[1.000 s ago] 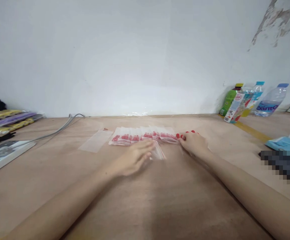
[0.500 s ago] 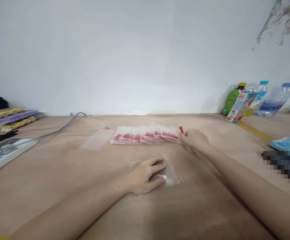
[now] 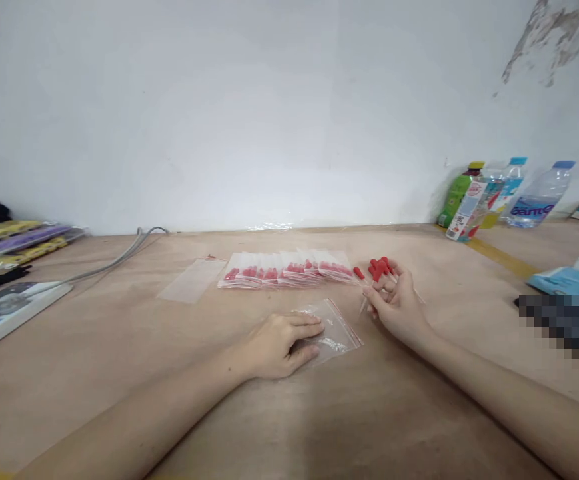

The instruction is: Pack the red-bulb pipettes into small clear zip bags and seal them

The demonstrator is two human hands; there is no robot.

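Left hand [image 3: 284, 347]: you are resting it palm-down, thumb spread from the fingers, wide and gripping nothing. Clear bag [image 3: 338, 328]: lying under your left fingertips and reaching out to their right, its red seal strip running along the far side from them. Right hand [image 3: 398, 303]: you are keeping it narrow, thumb and fingers pinching a dropper [image 3: 380, 269], red bulb showing above the fingertips, pale stem slanting down below. More droppers [image 3: 386, 261] are lying just beyond these fingers; another bulb [image 3: 359, 273] is showing just left of the thumb. Whether you are gripping more than one, cannot tell. Filled bags [image 3: 292, 258]: overlapping in a row beyond your left hand, left of your right. Flat bag [image 3: 192, 280]: lying beyond and left of your left hand.
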